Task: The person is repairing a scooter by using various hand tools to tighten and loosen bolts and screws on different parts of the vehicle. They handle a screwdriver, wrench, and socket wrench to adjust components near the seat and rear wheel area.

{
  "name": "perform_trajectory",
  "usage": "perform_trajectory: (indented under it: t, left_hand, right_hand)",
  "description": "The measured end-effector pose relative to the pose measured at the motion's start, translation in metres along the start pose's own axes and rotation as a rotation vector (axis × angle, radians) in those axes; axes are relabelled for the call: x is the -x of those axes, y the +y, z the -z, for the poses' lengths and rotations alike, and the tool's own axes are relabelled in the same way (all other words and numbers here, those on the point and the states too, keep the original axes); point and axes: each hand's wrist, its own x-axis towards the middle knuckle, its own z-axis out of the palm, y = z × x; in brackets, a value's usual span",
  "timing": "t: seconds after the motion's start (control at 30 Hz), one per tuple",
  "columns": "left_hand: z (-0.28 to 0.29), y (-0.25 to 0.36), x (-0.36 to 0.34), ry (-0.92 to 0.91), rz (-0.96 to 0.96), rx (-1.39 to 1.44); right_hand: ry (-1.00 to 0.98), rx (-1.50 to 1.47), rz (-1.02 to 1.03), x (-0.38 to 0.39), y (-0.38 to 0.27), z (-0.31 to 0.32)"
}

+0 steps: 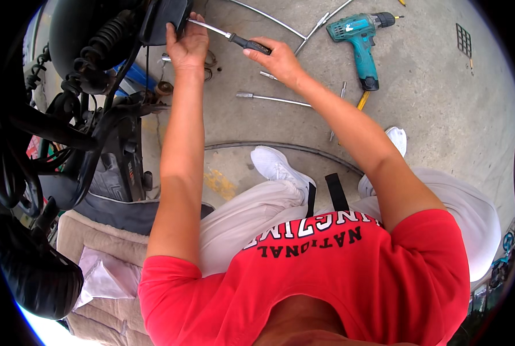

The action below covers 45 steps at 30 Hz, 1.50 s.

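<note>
My right hand (279,62) is closed round the dark handle of a screwdriver (216,30). Its metal shaft points up and left, and the tip is beside the fingers of my left hand (189,49). That hand grips the lower edge of a black plastic panel (164,22), thumb on the near face and fingers at its right edge. The panel is at the rear of a black motorbike or scooter (87,132), close to a coil-spring shock absorber (108,39). Whether the tip touches a screw is hidden by my fingers.
A teal cordless drill (358,43) lies on the concrete floor (442,109), near several metal socket wrenches (274,100). A black cable (292,147) curves before my white shoe (277,167). A black grid-like piece (464,39) lies far right; a beige padded seat cover (104,236) is at lower left.
</note>
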Motion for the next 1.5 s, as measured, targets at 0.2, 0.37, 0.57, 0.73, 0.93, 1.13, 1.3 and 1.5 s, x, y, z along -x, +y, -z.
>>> perform_trajectory:
  t: [0.2,0.37,0.57,0.73,0.93,1.13,1.3,1.5]
  left_hand:
    - [0.010,0.004,-0.011,-0.058,-0.082,-0.052]
    - [0.009,0.002,-0.012,-0.007,-0.144,-0.113]
    - [0.011,0.002,-0.008,0.002,-0.142,-0.153]
    - [-0.004,-0.013,-0.006,0.055,-0.216,-0.174]
    - [0.007,-0.010,-0.008,0.032,-0.298,-0.218]
    - [0.014,-0.002,-0.014,0.007,-0.307,-0.203]
    - [0.014,-0.003,-0.018,-0.016,-0.273,-0.179]
    - [0.018,0.005,-0.017,-0.030,-0.230,-0.153]
  right_hand:
    - [0.050,0.008,0.000,0.004,-0.005,-0.008]
    - [0.046,-0.090,-0.048,0.004,-0.001,-0.011]
    - [-0.272,-0.695,-0.524,-0.007,-0.006,0.012]
    - [0.038,-0.118,0.198,-0.019,0.019,0.000]
    - [-0.394,-0.817,-0.540,-0.017,-0.001,0.013]
    - [-0.361,-1.015,-0.630,-0.012,0.003,0.006]
    - [0.121,-1.110,-0.382,0.009,0.001,-0.008]
    - [0.207,-0.628,-0.222,0.021,-0.010,-0.017]
